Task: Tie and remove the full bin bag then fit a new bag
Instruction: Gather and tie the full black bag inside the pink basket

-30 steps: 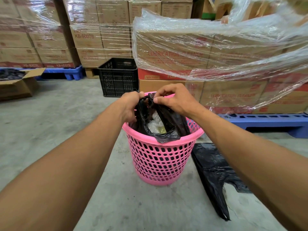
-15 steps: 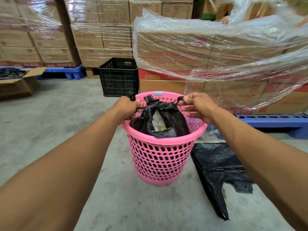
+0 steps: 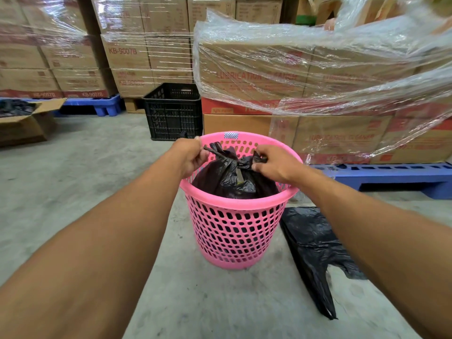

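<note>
Two hands are on the bag's ears. The left hand (image 3: 193, 155) pinches one ear between thumb and curled fingers and draws it out to the left. The right hand (image 3: 276, 162) is curled at the knot (image 3: 241, 161), its fingertips nipping the bunched plastic there.

Half a second ago the hands were spread wide with both ears pulled taut. Now they have come back in, and the right one has moved from the ear's end to the middle. I judge that the first throw of the knot has been pulled down and that the hands are resetting, either to snug it or to start a second throw. Tying is nearly finished, with lifting out and relining still to come.

The full bag (image 3: 220, 179) sits inside the bin (image 3: 234, 231), its top gathered just above the rim. A slit below the knot is still open and shows something pale inside; what it is cannot be made out.

The bin stands upright on the floor (image 3: 73, 182). Just beside it, on the right, a spare bag (image 3: 313, 245) lies flat and empty, touching or nearly touching the base.

Farther back is a black crate (image 3: 173, 111), whose contents are not visible, and at far left an open carton (image 3: 22, 123) holding something dark.
</note>
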Tool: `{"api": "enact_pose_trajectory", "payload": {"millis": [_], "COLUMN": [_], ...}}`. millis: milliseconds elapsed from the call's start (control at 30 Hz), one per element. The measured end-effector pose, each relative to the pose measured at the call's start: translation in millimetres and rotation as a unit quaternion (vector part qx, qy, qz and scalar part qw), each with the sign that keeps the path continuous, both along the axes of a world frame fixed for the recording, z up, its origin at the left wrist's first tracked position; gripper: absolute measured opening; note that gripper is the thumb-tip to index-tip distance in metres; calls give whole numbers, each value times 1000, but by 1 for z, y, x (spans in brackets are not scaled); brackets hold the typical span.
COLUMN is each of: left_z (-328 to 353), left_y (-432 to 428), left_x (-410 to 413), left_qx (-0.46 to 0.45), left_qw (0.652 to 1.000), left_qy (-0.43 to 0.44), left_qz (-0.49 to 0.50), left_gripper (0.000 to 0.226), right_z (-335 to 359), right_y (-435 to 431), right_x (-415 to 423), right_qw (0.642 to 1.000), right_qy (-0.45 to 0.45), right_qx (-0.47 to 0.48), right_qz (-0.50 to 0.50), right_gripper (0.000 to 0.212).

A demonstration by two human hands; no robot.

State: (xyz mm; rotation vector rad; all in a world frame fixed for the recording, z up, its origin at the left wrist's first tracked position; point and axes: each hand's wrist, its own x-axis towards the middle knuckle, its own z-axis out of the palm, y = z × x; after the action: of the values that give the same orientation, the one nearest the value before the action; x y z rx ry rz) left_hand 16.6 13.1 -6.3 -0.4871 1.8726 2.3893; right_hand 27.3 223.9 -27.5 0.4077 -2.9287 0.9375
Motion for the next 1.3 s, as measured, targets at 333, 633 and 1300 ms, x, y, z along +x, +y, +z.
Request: {"api": "enact_pose_trajectory", "payload": {"millis": [333,633,1300], "left_z": [-23,-57,-14], "left_y": [0,8,29], "left_x": [-6,-24,17], "left_qx": [-613,-813,-240], "left_qw": [744,541,928], "left_qy": [111,17,166], "left_qz": [-241,-215,-230], "left_gripper": [43,23,14], "right_z": [-20,-23,58], "right_y": [8,7,-21], "right_x": [-23,-23,-12], "right_qw": [977,925,971], "right_qy": [-11,-1,-51], "right_qx": [213,374,-165], "right_qz": [7,-62,-166], "right_gripper": [21,27,9]}}
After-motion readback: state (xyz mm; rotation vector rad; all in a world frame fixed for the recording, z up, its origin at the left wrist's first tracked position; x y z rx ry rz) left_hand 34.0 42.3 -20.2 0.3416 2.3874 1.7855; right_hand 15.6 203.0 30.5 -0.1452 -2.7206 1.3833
